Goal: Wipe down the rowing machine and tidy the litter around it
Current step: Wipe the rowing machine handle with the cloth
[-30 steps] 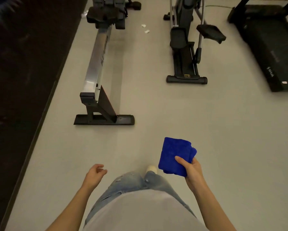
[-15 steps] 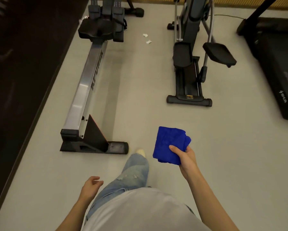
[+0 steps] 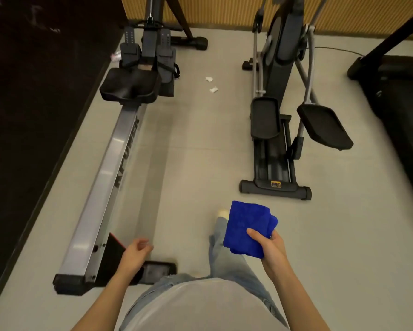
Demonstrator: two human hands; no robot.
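Observation:
The rowing machine (image 3: 110, 168) runs from lower left up the frame, a silver rail with a black seat (image 3: 130, 85) near its far end. My right hand (image 3: 268, 247) grips a folded blue cloth (image 3: 246, 226) at waist height, right of the rail. Loosely curled and holding nothing, my left hand (image 3: 135, 255) hangs just above the rower's rear foot (image 3: 153, 271). Two white paper scraps (image 3: 211, 84) lie on the floor right of the seat. A crumpled clear wrapper (image 3: 116, 56) sits by the left footrest.
An elliptical trainer (image 3: 279, 111) stands to the right of the rower, a treadmill (image 3: 401, 111) further right. A dark wall (image 3: 33, 91) borders the left side. A wooden slatted wall (image 3: 224, 10) closes the far end. Grey floor lies between the machines.
I have walked forward, so the rower's rear end now lies beside my left hand. The cloth stays in my right hand. My left hand swung forward over the rear foot.

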